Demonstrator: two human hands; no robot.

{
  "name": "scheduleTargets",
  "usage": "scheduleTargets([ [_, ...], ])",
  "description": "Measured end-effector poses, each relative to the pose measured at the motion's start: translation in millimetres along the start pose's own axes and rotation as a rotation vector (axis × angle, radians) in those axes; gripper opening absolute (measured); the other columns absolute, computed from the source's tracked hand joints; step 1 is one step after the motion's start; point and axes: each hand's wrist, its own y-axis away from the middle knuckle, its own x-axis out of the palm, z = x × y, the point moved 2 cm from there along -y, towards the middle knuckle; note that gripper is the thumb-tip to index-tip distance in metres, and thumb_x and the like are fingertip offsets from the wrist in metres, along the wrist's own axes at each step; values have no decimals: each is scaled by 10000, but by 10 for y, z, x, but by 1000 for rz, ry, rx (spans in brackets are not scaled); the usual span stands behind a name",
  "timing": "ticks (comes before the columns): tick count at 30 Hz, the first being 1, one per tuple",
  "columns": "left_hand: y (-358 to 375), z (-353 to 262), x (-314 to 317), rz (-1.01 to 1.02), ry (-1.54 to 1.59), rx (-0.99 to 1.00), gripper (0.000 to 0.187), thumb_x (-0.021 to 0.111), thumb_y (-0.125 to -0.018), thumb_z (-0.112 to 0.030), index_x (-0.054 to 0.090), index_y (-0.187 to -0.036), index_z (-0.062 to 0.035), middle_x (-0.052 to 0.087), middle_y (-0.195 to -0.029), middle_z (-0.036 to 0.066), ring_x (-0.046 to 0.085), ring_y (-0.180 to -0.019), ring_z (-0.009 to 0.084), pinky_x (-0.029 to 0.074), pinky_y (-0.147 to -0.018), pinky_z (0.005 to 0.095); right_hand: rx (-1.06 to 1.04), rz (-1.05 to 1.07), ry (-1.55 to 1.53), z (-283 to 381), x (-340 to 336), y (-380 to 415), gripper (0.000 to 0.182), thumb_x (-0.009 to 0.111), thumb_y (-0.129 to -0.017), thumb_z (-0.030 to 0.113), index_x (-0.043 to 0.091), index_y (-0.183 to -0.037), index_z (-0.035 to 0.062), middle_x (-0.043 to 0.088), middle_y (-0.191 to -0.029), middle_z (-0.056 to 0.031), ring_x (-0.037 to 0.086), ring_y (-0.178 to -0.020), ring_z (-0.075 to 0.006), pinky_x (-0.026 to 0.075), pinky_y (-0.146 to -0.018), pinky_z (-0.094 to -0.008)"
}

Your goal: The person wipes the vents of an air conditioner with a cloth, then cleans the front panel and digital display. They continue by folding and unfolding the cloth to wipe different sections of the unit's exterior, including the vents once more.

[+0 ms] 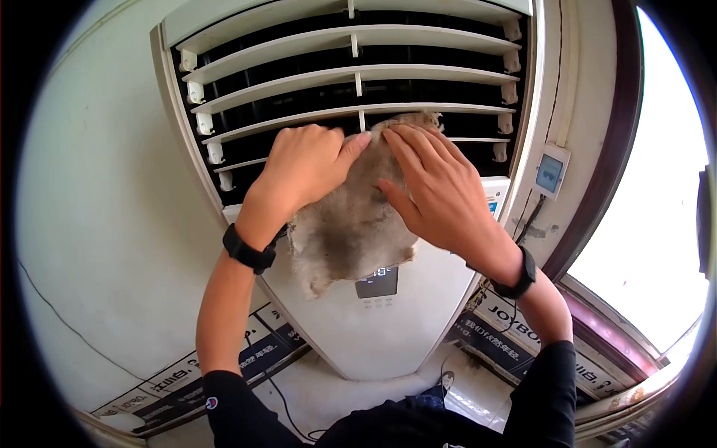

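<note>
A worn, grey-brown rag (347, 231) with frayed edges and dark stains hangs over the front of a white floor-standing air conditioner (373, 336). Its top edge lies against the lower slats of the vent. My left hand (306, 164) is closed at the rag's upper left, with the thumb against the cloth and the curled fingertips hidden at a louver slat (276, 119). On the upper right, my right hand (441, 187) grips the rag, fingers bent over its top and thumb lying on its face. Below the rag, a lit display (377, 284) is partly covered.
A small wall-mounted device with a screen (550, 173) hangs right of the unit, near a dark-framed bright opening (650, 201). Printed boxes or boards (508, 321) line the wall's foot on both sides. A black cable (287, 407) runs across the floor.
</note>
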Motion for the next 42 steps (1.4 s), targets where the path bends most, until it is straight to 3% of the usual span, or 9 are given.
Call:
scheduleTargets([
  [4, -33, 38, 7, 5, 47, -97, 621, 442, -1049, -466, 635, -705, 14, 650, -730, 235, 624, -746, 454, 506, -692, 510, 49, 44, 72, -72, 186, -79, 492, 709, -859, 371, 588, -1113, -32, 617, -1049, -149, 617, -1003, -302, 485, -934, -383],
  [11, 366, -290, 134, -460, -129, 66, 344, 543, -995, -275, 648, -1145, 16, 675, -1032, 164, 632, -974, 348, 489, -894, 447, 80, 78, 40, -179, 311, -138, 386, 717, -852, 382, 630, -924, 12, 643, -873, -128, 648, -840, -294, 488, -831, -375],
  [19, 148, -37, 58, -134, 27, -11, 394, 423, -1053, -290, 557, -831, 7, 642, -806, 224, 604, -788, 447, 478, -671, 521, 99, -44, 32, -25, 215, -89, 435, 721, -845, 338, 628, -1094, -6, 671, -1035, -132, 633, -1027, -294, 444, -999, -388],
  [22, 163, -104, -70, 49, 29, -106, 348, 456, -1040, -285, 628, -959, 7, 681, -969, 223, 632, -932, 417, 505, -802, 487, 105, -22, 38, -28, 231, -68, 503, 724, -847, 329, 608, -1193, -18, 651, -1166, -150, 597, -1154, -299, 397, -1083, -413],
  [25, 385, -127, 75, -496, -125, 154, 353, 512, -1014, -267, 634, -1183, 18, 660, -1204, 208, 592, -1167, 377, 460, -1001, 456, 143, 4, 46, 63, 145, 30, 610, 726, -850, 328, 552, -1318, -23, 593, -1327, -163, 522, -1295, -305, 339, -1150, -449],
  [26, 501, -167, 79, -376, -121, 73, 473, 561, -980, -236, 540, -1365, 39, 566, -1399, 184, 475, -1352, 352, 355, -1138, 455, 163, 12, 45, 140, 77, 100, 652, 727, -851, 329, 528, -1362, -24, 569, -1381, -165, 492, -1341, -307, 319, -1170, -462],
  [27, 622, -251, 61, -420, -85, 84, 491, 574, -962, -232, 536, -1362, 50, 554, -1408, 199, 465, -1360, 363, 353, -1140, 465, 200, 101, 8, 212, 19, 191, 770, 720, -859, 316, 407, -1485, -5, 441, -1526, -168, 377, -1447, -313, 242, -1220, -476],
  [37, 1347, -561, 703, -553, 117, -6, 558, 485, -966, -257, 488, -1439, 39, 475, -1506, 207, 405, -1420, 408, 300, -1182, 523, 271, 134, -115, 737, 135, 875, 670, 673, -855, 156, 454, -1467, -9, 384, -1583, -158, 330, -1489, -301, 233, -1232, -465],
  [42, 1039, -450, 745, -549, -62, -38, 526, 483, -980, -250, 502, -1436, 12, 497, -1495, 161, 426, -1413, 351, 269, -1198, 516, 287, 43, -93, 629, 389, 555, 601, 567, -958, 267, 446, -1475, -15, 380, -1586, -155, 322, -1490, -302, 220, -1231, -459],
])
